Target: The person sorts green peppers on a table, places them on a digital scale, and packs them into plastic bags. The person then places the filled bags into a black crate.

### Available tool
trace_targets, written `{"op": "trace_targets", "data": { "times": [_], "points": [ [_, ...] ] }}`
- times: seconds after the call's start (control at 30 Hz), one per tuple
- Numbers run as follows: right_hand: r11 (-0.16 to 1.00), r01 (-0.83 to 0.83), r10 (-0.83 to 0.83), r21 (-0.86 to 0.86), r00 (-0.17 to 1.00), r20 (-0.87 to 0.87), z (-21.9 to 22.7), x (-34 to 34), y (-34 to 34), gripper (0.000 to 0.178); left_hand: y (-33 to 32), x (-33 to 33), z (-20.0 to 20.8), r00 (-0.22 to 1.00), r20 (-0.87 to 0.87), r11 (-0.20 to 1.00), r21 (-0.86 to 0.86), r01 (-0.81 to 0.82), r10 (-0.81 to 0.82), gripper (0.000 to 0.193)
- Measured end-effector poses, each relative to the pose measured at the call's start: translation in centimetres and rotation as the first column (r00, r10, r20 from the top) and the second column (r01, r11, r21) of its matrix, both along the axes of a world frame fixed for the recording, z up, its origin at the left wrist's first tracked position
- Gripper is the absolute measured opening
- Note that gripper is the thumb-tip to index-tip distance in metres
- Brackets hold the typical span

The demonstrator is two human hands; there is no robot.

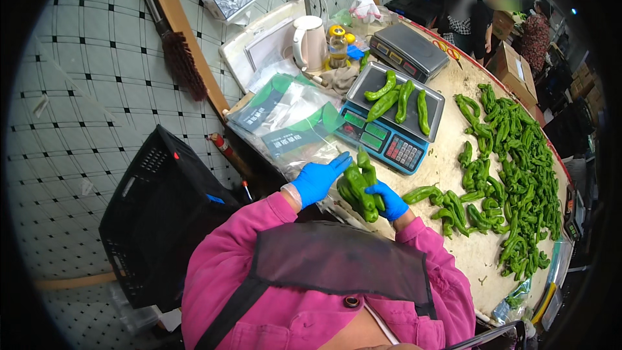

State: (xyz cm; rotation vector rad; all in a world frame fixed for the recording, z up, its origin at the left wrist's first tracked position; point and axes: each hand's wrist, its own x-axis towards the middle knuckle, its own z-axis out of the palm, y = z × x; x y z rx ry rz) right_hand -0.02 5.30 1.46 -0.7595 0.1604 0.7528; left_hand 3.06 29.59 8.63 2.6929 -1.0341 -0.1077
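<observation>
Table (470, 262) w/ scale (396, 155) at 1 o'clock; R hand (391, 202) grips peppers (354, 191), L hand (317, 181) outstretched alongside; prob. light, slick, snappable—hold mid-body.

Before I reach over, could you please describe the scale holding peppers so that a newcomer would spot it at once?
On the pale table, look just beyond the blue-gloved right hand. There sits a scale with a keypad and green-lit displays. Its blue body and the green peppers on its tray set it apart from the grey scale behind it.
</observation>
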Motion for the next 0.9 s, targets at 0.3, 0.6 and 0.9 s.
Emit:
{"op": "trace_targets", "data": {
  "times": [0.3,0.6,0.9],
  "points": [
    [0.997,0.044,-0.036,0.066,0.992,-0.122,-0.5,0.9,2.2,0.055,0.9,1.6,1.5,0.969,-0.235,0.948,-0.284,-0.144,0.076,0.087],
    [0.989,0.114,-0.100,0.098,0.985,-0.138,-2.1,3.5,4.9,0.050,0.9,0.3,4.3,0.966,-0.243,0.931,-0.364,-0.007,-0.088,0.090],
    [0.958,0.223,-0.144,-0.179,0.917,0.371,-6.7,5.1,5.4,0.039,-1.3,-1.4,3.0,0.630,-0.610,0.733,-0.674,-0.093,-0.481,0.084]
  ]
}}
